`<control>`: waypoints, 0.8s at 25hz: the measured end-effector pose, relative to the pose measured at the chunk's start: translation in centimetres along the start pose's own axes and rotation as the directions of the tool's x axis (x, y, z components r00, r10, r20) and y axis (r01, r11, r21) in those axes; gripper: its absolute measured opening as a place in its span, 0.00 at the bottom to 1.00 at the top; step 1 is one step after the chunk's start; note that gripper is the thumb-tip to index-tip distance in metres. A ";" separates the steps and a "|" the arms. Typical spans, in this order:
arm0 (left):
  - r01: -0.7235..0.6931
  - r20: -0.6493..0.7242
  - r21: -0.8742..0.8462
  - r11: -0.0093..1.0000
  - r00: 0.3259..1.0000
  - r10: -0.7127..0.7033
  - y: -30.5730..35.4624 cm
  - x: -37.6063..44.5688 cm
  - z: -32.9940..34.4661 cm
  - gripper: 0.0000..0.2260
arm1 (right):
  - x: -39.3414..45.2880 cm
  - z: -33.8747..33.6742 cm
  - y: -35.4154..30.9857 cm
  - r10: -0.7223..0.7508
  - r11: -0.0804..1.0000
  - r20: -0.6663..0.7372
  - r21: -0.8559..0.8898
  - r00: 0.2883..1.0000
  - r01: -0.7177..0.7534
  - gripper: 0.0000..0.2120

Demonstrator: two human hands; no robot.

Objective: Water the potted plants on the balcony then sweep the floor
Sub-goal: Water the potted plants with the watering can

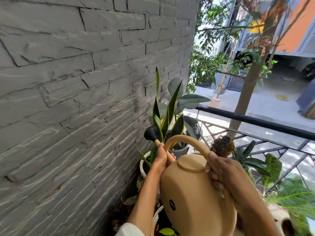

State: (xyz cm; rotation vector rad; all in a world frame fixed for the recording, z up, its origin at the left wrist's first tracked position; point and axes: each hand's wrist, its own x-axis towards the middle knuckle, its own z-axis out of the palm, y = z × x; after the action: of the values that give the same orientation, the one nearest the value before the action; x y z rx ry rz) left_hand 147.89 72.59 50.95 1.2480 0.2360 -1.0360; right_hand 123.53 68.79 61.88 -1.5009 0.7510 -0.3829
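The stone wall (pixel 68 82) stands on the left. The snake plant (pixel 163 116) sits beside it — just behind the watering can (pixel 196 193). The railing (pixel 255 121) runs along the right — the street (pixel 272 103) lies beyond.

far white wall (pixel 208 51) — "#37" | can's black label (pixel 172 204) — unreadable

One head-worn wide-angle view looks forward and down, very near the watering can (pixel 196 193) at bottom centre. It faces the balcony corner where the stone wall (pixel 76 82) meets the railing (pixel 255 121), street beyond.
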 end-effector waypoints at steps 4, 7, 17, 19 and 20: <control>-0.006 0.002 0.007 1.000 1.000 0.006 1.8 0.5 -0.1 0.28 | 1.1 0.7 -0.9 0.007 0.999 -0.005 0.033 1.000 -0.007 0.25; -0.048 -0.029 0.046 0.998 0.998 0.050 2.9 0.8 0.0 0.27 | 1.7 1.3 -1.8 0.000 1.000 -0.007 0.020 1.000 0.001 0.26; -0.024 -0.022 0.085 0.996 0.999 0.026 3.3 1.0 1.1 0.26 | 2.0 1.5 -2.8 -0.043 0.996 -0.060 0.071 0.997 0.047 0.21; -0.010 -0.020 0.070 0.997 1.000 0.012 3.0 0.7 1.2 0.27 | 2.1 1.2 -2.5 -0.036 0.996 -0.054 0.075 0.998 0.040 0.22; -0.005 -0.019 0.061 0.998 1.000 0.006 2.9 0.7 1.2 0.27 | 2.1 1.0 -2.4 -0.025 0.996 -0.050 0.084 0.998 0.029 0.22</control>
State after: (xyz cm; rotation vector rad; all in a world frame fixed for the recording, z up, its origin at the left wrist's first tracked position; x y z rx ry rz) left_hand 150.01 71.12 52.89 1.3131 0.2171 -1.0329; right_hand 126.16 67.99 63.68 -1.4270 0.7445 -0.4677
